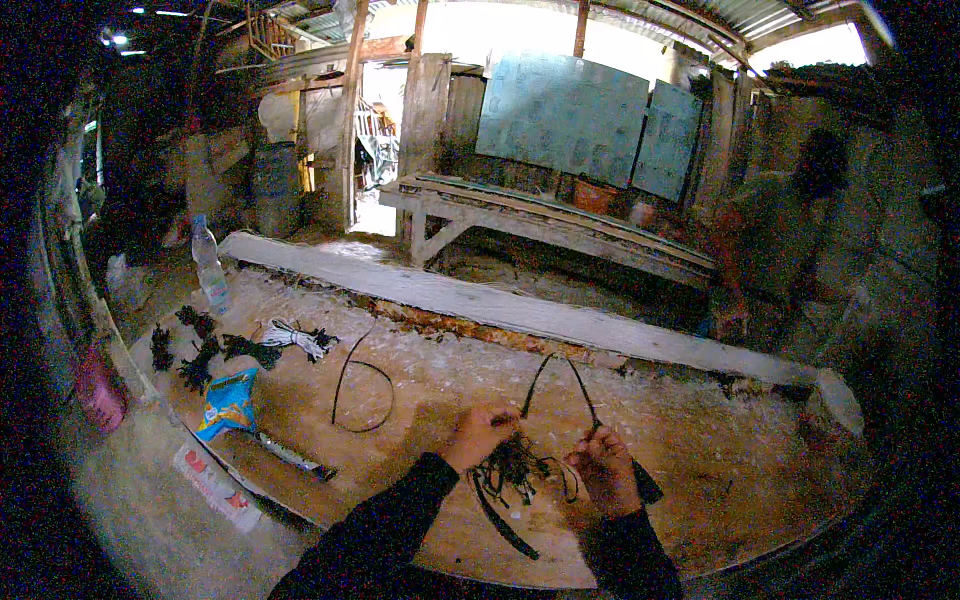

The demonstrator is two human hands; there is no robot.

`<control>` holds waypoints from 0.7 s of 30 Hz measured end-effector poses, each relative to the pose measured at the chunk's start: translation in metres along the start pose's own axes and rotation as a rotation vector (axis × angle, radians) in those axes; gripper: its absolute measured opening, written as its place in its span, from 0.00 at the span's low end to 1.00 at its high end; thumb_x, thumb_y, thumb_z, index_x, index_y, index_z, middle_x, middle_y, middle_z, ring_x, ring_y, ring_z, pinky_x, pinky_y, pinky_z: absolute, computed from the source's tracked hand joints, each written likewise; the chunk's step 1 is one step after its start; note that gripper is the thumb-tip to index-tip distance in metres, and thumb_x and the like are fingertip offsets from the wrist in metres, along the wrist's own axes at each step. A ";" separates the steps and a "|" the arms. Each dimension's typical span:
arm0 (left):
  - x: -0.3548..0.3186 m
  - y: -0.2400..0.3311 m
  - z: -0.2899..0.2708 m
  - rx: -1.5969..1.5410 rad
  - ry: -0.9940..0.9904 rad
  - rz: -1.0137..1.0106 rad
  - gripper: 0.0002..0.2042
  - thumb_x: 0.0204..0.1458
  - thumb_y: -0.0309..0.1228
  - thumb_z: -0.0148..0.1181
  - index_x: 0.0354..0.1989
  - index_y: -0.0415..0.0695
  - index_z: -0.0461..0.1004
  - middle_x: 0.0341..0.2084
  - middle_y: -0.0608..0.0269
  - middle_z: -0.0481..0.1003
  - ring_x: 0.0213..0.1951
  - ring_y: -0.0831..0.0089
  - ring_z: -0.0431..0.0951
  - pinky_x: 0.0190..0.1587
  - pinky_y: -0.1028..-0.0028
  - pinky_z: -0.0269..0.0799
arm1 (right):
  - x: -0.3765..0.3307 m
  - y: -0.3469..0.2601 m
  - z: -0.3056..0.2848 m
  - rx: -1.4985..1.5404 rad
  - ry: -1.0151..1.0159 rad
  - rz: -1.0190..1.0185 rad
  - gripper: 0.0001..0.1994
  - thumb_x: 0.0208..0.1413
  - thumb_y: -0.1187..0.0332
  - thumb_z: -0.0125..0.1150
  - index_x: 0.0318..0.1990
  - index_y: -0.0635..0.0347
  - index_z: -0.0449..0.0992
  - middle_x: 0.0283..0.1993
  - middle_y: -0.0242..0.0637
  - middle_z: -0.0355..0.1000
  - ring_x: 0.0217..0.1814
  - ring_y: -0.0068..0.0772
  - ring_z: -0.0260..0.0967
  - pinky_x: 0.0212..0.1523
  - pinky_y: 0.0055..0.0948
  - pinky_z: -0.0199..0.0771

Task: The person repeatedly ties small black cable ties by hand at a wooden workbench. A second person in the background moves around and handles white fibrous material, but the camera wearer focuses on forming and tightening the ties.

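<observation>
Bottle far left on the table, then dark cord bundles, white cord coil, blue packet, loose black loop. Left hand closed on tangled black cord, low centre, over the table. Right hand pinches same cord, one loop arching up between hands. Step looks like untangling or knotting; next likely needs pulling a strand free without tightening the snarl.
</observation>
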State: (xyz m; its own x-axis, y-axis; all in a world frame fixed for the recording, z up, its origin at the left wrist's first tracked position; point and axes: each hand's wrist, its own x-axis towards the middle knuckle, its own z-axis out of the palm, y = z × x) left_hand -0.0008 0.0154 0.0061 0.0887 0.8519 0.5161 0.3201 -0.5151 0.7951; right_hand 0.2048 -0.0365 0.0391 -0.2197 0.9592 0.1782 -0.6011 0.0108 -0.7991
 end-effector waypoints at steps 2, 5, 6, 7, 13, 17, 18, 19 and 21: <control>-0.005 0.011 0.011 -0.169 -0.189 -0.101 0.12 0.46 0.34 0.56 0.35 0.39 0.73 0.25 0.61 0.74 0.28 0.74 0.73 0.32 0.75 0.67 | -0.001 0.005 0.008 -0.048 -0.035 0.040 0.04 0.48 0.70 0.56 0.30 0.57 0.67 0.31 0.34 0.70 0.30 0.30 0.67 0.38 0.32 0.67; -0.016 0.025 0.015 -0.214 -0.345 -0.284 0.14 0.48 0.36 0.55 0.35 0.37 0.73 0.26 0.63 0.74 0.30 0.79 0.72 0.36 0.78 0.67 | -0.004 0.005 0.021 -0.176 0.096 0.196 0.03 0.48 0.72 0.54 0.28 0.59 0.67 0.30 0.35 0.69 0.33 0.29 0.67 0.36 0.27 0.68; -0.017 0.027 0.015 -0.248 -0.307 -0.201 0.14 0.48 0.36 0.55 0.35 0.37 0.73 0.26 0.63 0.74 0.30 0.79 0.72 0.35 0.78 0.67 | -0.004 0.004 0.026 -0.223 0.099 0.211 0.03 0.48 0.72 0.54 0.28 0.59 0.67 0.30 0.35 0.69 0.33 0.29 0.67 0.36 0.26 0.68; -0.017 0.028 0.015 -0.281 -0.270 -0.118 0.14 0.48 0.36 0.55 0.34 0.36 0.73 0.26 0.63 0.74 0.30 0.79 0.72 0.35 0.78 0.66 | -0.005 0.003 0.031 -0.269 0.101 0.226 0.03 0.48 0.72 0.54 0.28 0.59 0.67 0.30 0.35 0.69 0.33 0.29 0.67 0.36 0.25 0.68; -0.014 0.022 0.019 -0.179 -0.183 -0.078 0.12 0.47 0.34 0.55 0.33 0.36 0.73 0.25 0.63 0.74 0.28 0.78 0.71 0.33 0.77 0.66 | -0.012 0.008 0.040 -0.101 0.256 0.277 0.02 0.47 0.75 0.55 0.29 0.61 0.69 0.29 0.32 0.69 0.30 0.24 0.65 0.35 0.20 0.66; -0.015 0.023 0.018 -0.301 -0.238 -0.143 0.11 0.47 0.34 0.55 0.32 0.36 0.73 0.22 0.66 0.73 0.24 0.81 0.70 0.30 0.79 0.66 | -0.002 0.011 0.020 -0.453 0.091 0.147 0.03 0.45 0.75 0.57 0.28 0.60 0.70 0.28 0.29 0.69 0.30 0.21 0.64 0.36 0.19 0.65; -0.016 0.025 0.017 -0.341 -0.254 -0.171 0.11 0.48 0.33 0.55 0.32 0.37 0.73 0.21 0.67 0.72 0.24 0.82 0.69 0.29 0.79 0.66 | 0.000 0.012 0.016 -0.492 0.084 0.141 0.03 0.45 0.75 0.58 0.27 0.60 0.70 0.28 0.29 0.69 0.31 0.20 0.64 0.36 0.19 0.65; -0.016 0.027 0.017 -0.381 -0.270 -0.200 0.11 0.48 0.33 0.55 0.31 0.37 0.73 0.21 0.68 0.72 0.23 0.83 0.69 0.28 0.80 0.65 | 0.001 0.013 0.013 -0.531 0.076 0.135 0.03 0.44 0.75 0.58 0.27 0.60 0.70 0.28 0.28 0.69 0.31 0.20 0.64 0.36 0.19 0.64; -0.015 0.030 0.015 -0.373 -0.277 -0.204 0.10 0.48 0.33 0.55 0.32 0.38 0.73 0.21 0.69 0.72 0.22 0.84 0.68 0.27 0.82 0.65 | 0.002 0.016 0.010 -0.507 0.077 0.081 0.03 0.44 0.75 0.58 0.27 0.60 0.70 0.27 0.28 0.69 0.31 0.20 0.64 0.35 0.19 0.64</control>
State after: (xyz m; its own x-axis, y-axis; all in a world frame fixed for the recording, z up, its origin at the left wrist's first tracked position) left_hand 0.0219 -0.0114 0.0173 0.3222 0.9059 0.2748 0.0032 -0.2913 0.9566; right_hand 0.1868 -0.0367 0.0320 -0.1814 0.9804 0.0772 -0.1327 0.0534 -0.9897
